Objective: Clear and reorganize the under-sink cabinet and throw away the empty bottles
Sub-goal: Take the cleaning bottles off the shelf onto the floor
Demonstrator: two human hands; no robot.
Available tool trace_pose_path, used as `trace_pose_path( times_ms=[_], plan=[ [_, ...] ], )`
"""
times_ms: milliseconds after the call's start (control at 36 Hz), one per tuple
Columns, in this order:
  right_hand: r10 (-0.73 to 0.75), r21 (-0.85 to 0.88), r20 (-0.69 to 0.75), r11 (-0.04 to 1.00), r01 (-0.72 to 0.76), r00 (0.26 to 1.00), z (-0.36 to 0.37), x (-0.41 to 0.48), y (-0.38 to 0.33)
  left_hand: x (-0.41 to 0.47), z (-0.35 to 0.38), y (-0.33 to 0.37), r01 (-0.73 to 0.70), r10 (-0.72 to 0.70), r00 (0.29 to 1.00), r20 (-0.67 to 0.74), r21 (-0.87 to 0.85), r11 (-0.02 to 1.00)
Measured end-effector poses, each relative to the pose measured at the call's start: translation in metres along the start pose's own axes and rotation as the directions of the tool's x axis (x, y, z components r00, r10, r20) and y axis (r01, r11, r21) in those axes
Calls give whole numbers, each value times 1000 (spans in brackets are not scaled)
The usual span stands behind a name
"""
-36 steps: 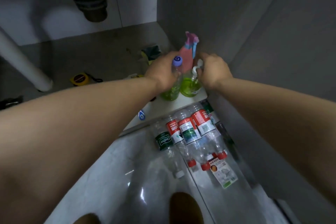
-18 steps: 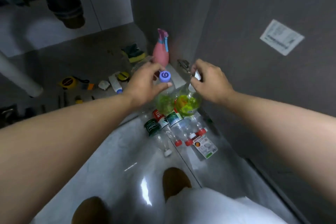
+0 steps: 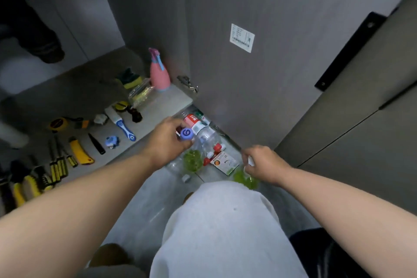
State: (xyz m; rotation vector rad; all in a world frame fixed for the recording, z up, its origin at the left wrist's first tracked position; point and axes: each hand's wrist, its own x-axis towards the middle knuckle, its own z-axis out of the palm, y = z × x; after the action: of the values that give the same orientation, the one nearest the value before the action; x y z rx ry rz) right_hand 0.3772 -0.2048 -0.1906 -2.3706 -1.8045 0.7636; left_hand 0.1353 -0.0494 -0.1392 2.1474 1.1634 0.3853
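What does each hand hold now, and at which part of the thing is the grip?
Left hand: the purple-capped bottle of green liquid, gripped at its neck under the cap. Right hand: a second bottle of green liquid, gripped at its white top.

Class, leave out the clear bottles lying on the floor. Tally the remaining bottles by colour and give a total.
Green-filled: 2, the blue-capped bottle held by the left hand and the second bottle held by the right hand
Pink: 1, the spray bottle
Total: 3
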Motion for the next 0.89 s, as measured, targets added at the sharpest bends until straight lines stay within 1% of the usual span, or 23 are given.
trace_pose_path(
  times_ms=[139,250,278,333,389,417,472,528,583,694,778,833,889],
  plan=[
    [143,-37,74,989,-140,987,26,-4,19,-2,3,-11,37,-37,999,24,7,999],
    [216,-190,242,967,-172,946,28,4,21,-1,2,-21,27,-27,998,52,6,1000],
    [231,-241,265,956,-167,936,26,6,20,0,2,-24,29,-29,998,55,2,1000],
    [248,-357,246,922,-150,937,22,13,14,2,2,-29,30,-30,998,58,5,1000],
    [236,-478,172,869,-129,956,22,20,3,5,3,-34,20,-21,998,57,14,1000],
    [208,-528,132,842,-109,969,23,23,-3,6,4,-37,13,-14,998,55,15,1000],
    [91,-598,80,801,-25,993,33,31,-13,9,5,-41,10,-10,999,51,3,1000],
    [-20,-617,103,783,80,994,49,39,-20,10,4,-44,15,-14,999,47,-20,1000],
    [-27,-593,150,797,112,988,68,49,-23,11,2,-47,21,-19,999,45,-47,999],
    [116,-512,144,858,-27,983,100,72,-26,12,-4,-56,59,-53,998,42,-163,985],
    [161,-516,101,852,-87,982,119,90,-22,11,-7,-67,106,-101,994,34,-188,976],
    [187,-536,73,835,-120,980,127,100,-20,10,-11,-71,111,-108,994,25,-217,970],
    [205,-555,77,822,-129,976,133,109,-19,9,-15,-74,105,-105,994,16,-244,964]
  ],
)
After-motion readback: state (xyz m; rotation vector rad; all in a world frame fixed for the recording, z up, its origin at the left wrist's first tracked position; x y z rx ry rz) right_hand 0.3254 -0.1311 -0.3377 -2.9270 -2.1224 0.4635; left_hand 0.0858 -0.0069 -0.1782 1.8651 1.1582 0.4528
